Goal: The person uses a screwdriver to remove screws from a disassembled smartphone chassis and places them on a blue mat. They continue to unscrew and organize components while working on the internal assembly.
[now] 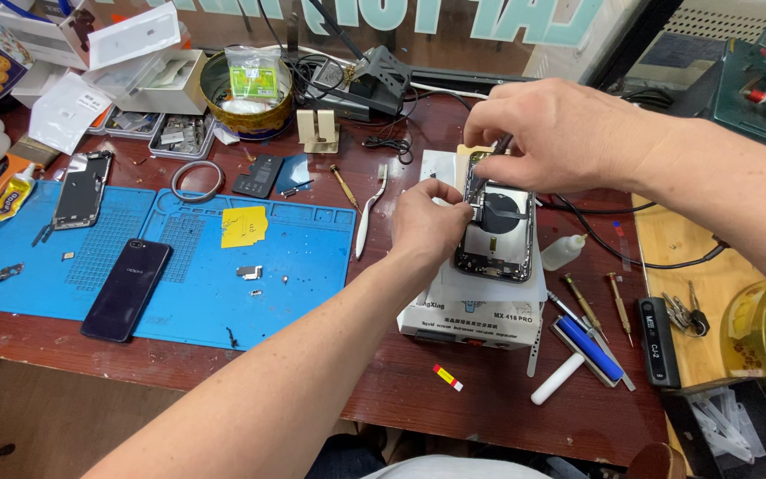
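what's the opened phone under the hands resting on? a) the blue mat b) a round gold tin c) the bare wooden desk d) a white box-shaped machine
d: the opened phone lies atop the white box-shaped machine, with the left hand steadying its edge, right of the blue mat.

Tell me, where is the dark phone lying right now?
Head view: the dark phone lies left on the blue mat, near its front edge, below a yellow note.

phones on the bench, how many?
3. Opened phone housing under both hands on the white box; dark phone on the blue mat's front-left; opened phone at the mat's back-left. More may be hidden by clutter.
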